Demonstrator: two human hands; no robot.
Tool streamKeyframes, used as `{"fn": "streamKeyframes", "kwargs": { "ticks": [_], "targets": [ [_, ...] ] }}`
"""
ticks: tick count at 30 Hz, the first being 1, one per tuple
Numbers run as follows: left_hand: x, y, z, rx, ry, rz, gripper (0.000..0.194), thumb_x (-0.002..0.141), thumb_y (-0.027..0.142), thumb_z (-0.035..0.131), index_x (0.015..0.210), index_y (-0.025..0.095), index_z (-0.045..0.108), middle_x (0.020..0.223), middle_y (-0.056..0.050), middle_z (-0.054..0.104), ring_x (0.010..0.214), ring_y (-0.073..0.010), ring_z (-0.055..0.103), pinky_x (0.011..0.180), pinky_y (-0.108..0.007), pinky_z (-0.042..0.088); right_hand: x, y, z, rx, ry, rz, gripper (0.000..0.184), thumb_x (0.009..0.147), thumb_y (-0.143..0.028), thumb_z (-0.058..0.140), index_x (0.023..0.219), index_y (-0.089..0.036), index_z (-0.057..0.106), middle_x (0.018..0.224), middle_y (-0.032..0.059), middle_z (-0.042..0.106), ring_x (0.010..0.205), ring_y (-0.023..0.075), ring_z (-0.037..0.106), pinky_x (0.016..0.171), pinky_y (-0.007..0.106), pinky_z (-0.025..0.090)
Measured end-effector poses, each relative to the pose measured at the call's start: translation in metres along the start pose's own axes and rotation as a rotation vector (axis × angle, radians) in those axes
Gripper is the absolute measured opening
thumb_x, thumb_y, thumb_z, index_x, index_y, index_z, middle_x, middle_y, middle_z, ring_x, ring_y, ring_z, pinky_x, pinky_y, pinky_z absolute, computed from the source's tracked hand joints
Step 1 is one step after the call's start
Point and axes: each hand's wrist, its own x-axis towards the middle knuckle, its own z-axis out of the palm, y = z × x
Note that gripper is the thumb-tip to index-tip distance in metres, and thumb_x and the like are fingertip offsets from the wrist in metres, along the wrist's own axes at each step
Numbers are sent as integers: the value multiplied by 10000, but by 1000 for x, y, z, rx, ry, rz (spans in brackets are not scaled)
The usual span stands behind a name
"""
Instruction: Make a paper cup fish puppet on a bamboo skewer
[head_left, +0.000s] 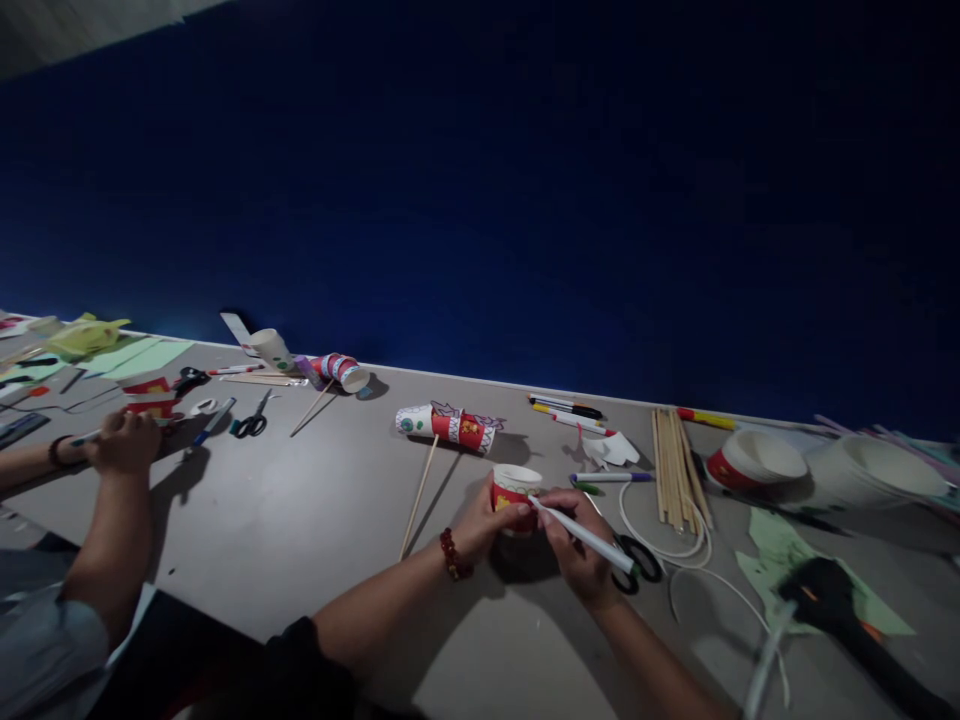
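My left hand [484, 522], with a beaded bracelet at the wrist, is closed around a red and white paper cup [516, 480] held above the table. A green wavy line runs below the cup's rim. In my right hand [577, 550] is a white marker [589, 537], its tip at the cup's right side; whether it touches cannot be made out. Just beyond lies a dragon-like figure of joined paper cups [461, 428] with a wooden stick [420, 497] leaning from it. Black-handled scissors [637, 563] lie beside my right hand, partly hidden.
Right of my hands are wooden sticks [673, 465], a white cord [697, 545], paper cups [757, 457], green paper [784, 550] and a black glue gun [832, 600]. Several markers [566, 407] lie at the back. At left, another person's hands [127, 445] hold a cup near scissors [251, 424].
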Motion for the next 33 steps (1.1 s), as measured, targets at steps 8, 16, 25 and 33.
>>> {"fn": "streamKeyframes", "kwargs": {
  "ticks": [8,16,25,33],
  "targets": [
    [1,-5,-2,-10,-8,13,596,655,396,878,1154,173,641,1057,-97,692,971,-242,641,860,-343,503,0,0,-1,-31,-15,-17,97,912,-294,577,953,-236,642,822,43,687,726,212,666,624,308,551],
    [2,-7,-4,2,-15,23,548,667,397,864,1115,161,655,1084,-113,690,1003,-261,642,882,-365,503,-1,0,0,-41,-21,-15,108,917,-314,573,941,-234,640,826,50,685,748,218,665,665,327,559],
    [1,-9,-6,31,-40,20,584,696,392,844,1188,174,617,1140,-105,684,1058,-259,629,953,-379,479,5,-10,0,-36,14,-42,83,895,-281,580,887,-241,652,788,28,699,707,196,668,641,294,552],
    [1,-12,-9,33,-28,-14,599,694,403,840,1196,174,606,1078,-105,693,982,-268,645,872,-371,503,0,0,1,74,64,113,91,897,-323,587,892,-234,602,778,35,659,676,199,642,611,318,548]
  ]
}}
